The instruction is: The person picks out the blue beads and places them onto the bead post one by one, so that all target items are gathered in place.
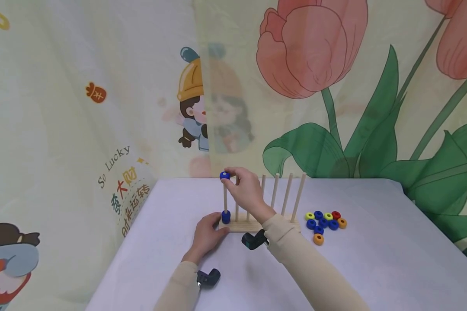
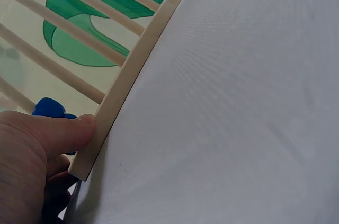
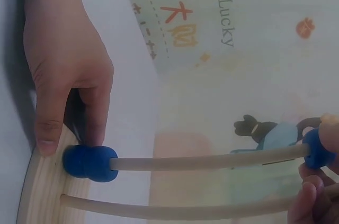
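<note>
My right hand (image 1: pixel 246 190) pinches a blue bead (image 1: pixel 225 175) at the top of the leftmost peg, its thumb and fingers also in the right wrist view. Two blue beads (image 3: pixel 90 163) sit stacked at the foot of that same peg. With thumb in front and fingers behind, my left hand (image 1: pixel 207 235) grips the left end of the wooden base (image 2: pixel 130 75). Several upright pegs (image 1: pixel 288 194) rise from this base and carry no beads where visible; my right hand and forearm cover part of the middle ones.
Right of the base lies a loose group of beads: several blue ones (image 1: pixel 323 223), two yellow ones (image 1: pixel 309 216), a red one (image 1: pixel 336 215) and two orange ones (image 1: pixel 318 239). A white cloth (image 1: pixel 373 259) covers the table. Behind it hangs a printed curtain (image 1: pixel 140 65).
</note>
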A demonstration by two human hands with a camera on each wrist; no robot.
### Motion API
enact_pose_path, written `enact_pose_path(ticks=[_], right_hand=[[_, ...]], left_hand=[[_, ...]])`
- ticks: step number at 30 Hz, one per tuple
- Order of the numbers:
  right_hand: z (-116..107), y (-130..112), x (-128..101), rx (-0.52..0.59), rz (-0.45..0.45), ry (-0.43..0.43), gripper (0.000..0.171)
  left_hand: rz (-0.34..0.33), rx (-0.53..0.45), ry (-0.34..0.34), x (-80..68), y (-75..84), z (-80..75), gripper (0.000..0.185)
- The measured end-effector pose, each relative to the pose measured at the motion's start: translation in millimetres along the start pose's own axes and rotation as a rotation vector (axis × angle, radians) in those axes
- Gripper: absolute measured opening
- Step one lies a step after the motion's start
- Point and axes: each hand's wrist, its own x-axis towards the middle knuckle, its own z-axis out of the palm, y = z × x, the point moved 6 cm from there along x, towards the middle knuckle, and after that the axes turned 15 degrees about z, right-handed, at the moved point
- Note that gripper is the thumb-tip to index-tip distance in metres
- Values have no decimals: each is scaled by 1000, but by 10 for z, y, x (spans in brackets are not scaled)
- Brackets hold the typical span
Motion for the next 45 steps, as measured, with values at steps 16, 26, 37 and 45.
enact_pose_path(ticks=[16, 26, 37, 45], right_hand=[[-17, 52, -75, 61, 29, -1, 34], [-231, 149, -353, 255, -73, 119, 22], [-207, 742, -752, 220, 51, 57, 12], [-334, 1205, -948, 146, 235, 15, 12]], left_hand=[[6, -6, 6, 7, 20, -14, 55], [6, -9, 0, 19, 11, 4, 55], [6, -12, -14, -16, 3, 10, 56], [-3, -26, -10, 24, -1, -8, 57]])
